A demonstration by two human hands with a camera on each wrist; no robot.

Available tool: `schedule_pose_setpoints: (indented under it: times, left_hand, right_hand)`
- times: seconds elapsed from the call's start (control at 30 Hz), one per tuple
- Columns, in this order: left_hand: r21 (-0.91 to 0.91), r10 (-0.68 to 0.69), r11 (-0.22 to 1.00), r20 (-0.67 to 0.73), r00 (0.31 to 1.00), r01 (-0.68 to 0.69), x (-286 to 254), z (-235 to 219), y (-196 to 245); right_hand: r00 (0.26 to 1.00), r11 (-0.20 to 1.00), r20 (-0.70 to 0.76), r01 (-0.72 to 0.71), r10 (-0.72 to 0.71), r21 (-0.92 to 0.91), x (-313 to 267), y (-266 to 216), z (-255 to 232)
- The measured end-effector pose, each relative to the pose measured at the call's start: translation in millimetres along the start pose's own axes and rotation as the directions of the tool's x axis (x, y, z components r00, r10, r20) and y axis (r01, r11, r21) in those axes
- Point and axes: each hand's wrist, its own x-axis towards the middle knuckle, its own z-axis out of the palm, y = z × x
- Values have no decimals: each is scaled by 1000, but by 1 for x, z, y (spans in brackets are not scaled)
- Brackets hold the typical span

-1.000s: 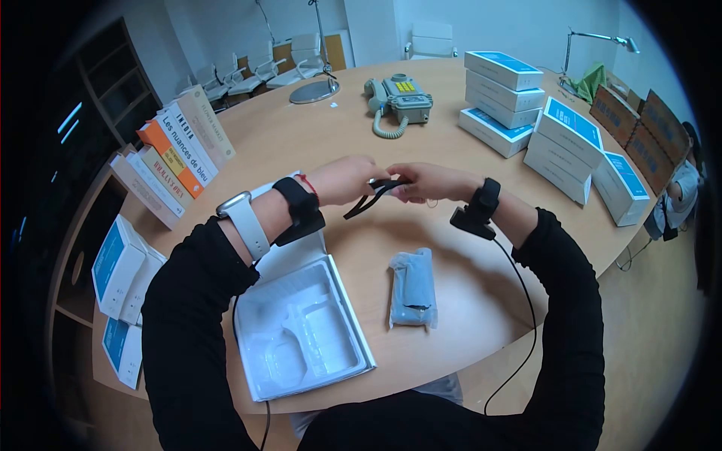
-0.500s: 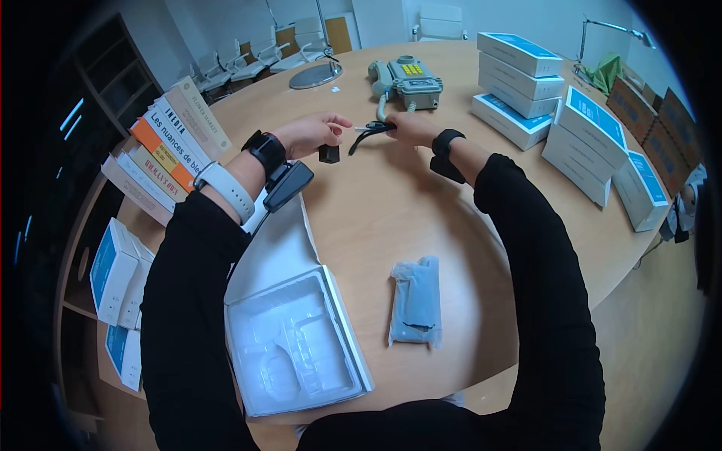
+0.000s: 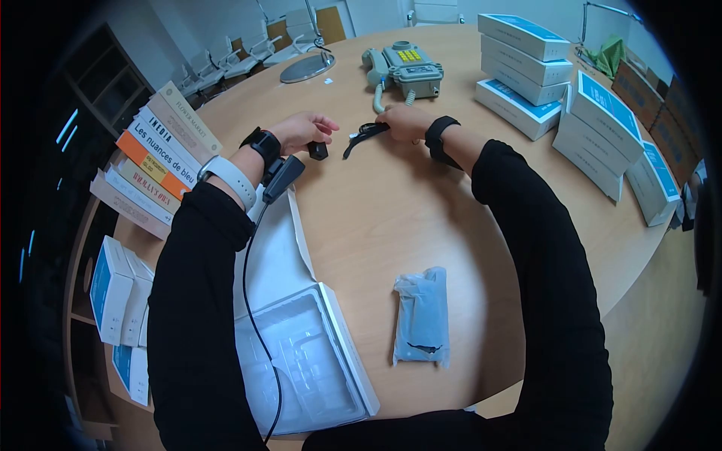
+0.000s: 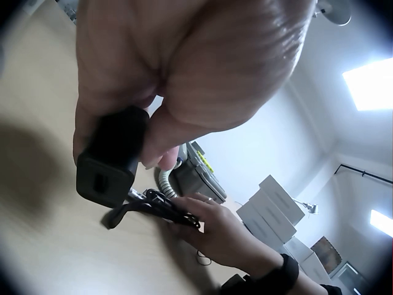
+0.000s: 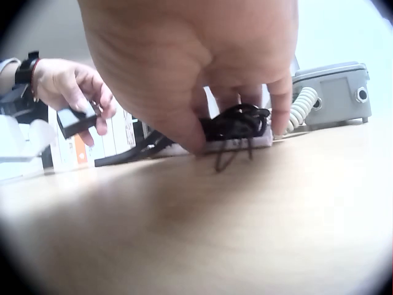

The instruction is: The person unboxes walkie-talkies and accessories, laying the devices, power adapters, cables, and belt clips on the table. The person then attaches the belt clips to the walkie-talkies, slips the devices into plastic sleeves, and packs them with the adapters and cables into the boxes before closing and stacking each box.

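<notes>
In the head view my left hand [image 3: 299, 132] pinches a small black charger block [image 3: 319, 152] between thumb and fingers. Its end face, with a port slot, shows close up in the left wrist view. To its right, my right hand [image 3: 408, 122] holds a bundled black cable [image 3: 366, 136], one end trailing left. Seen from the right wrist, thumb and fingers surround the coiled cable [image 5: 242, 125] right at the tabletop. Nearer the body lie an opened white box [image 3: 353, 361] with a clear moulded tray [image 3: 301, 368] and a grey-blue item in a plastic sleeve [image 3: 423, 316].
A corded telephone [image 3: 412, 69] with yellow keys stands just beyond my right hand. Stacked white-and-blue boxes [image 3: 523, 71] fill the right side, and more boxes [image 3: 116, 289] stand at the left. Leaning books [image 3: 162, 146] and a lamp base [image 3: 307, 68] are farther back.
My hands were together at the cable and have parted. The left moved left with the charger block; the right kept the cable and lowered it toward the table near the telephone.
</notes>
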Motion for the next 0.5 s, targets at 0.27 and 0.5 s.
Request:
schedule_pose_setpoints:
  times: [0.27, 0.5]
  left_hand:
    - [-164, 139, 974, -111, 984, -156, -8, 5, 8]
    - [-217, 189, 957, -49, 981, -195, -35, 21, 18]
  right_hand:
    - [979, 761, 34, -176, 199, 624, -7, -64, -44]
    - [981, 102, 196, -196, 8, 975, 9, -82, -33]
